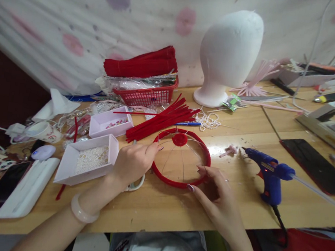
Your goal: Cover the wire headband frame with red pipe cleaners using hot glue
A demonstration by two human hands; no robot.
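Red hoop (173,183) gripped by left fingers (152,151), right fingers (204,197); pale boxes (68,162) hold beads (92,159), gems (117,124).

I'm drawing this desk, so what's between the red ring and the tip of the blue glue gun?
In the head view, a pink piece, too small to identify, lies on the wooden table between the red ring and the tip of the blue glue gun.

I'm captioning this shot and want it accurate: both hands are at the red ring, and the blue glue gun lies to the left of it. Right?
Not quite: the blue glue gun lies to the right of the red ring, as the head view shows.
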